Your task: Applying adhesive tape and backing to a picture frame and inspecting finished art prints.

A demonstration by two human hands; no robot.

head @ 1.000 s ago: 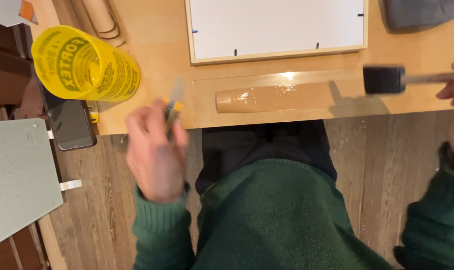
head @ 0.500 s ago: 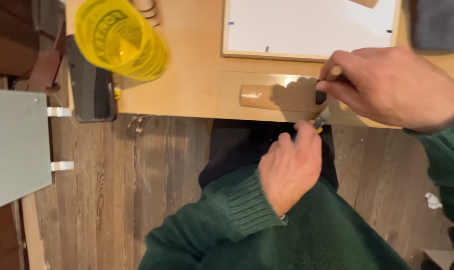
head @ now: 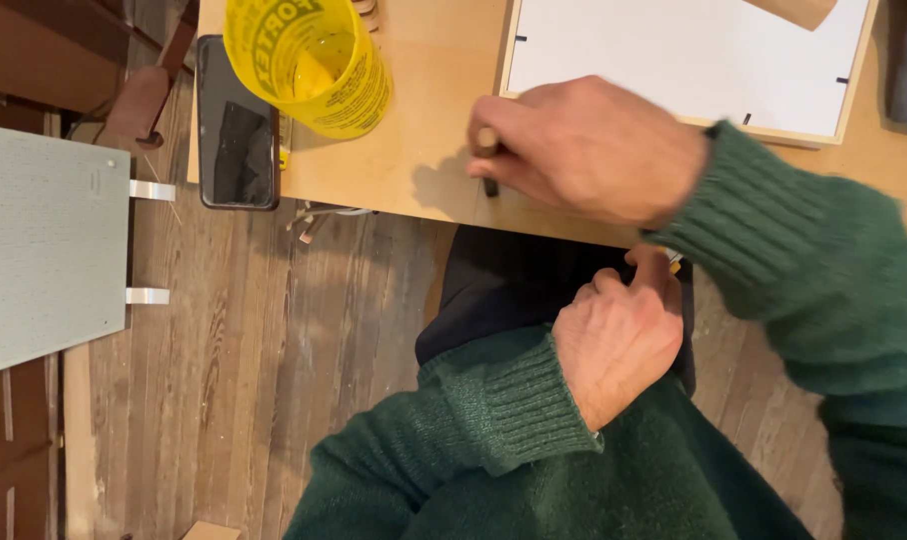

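Wood floor below, light wooden table up top, with a yellow cup, a dark phone and a white-panelled frame sitting on it. Right hand was pressed down near the table's front edge, fingers curled around a small dark-tipped tool, probably a brush, though most of it was hidden. Left hand sat low by the lap, closed on something small with a bit of yellow showing; couldn't tell what. Looked like mid-stroke work on the tabletop to me. Any next move would need steady pressure there.
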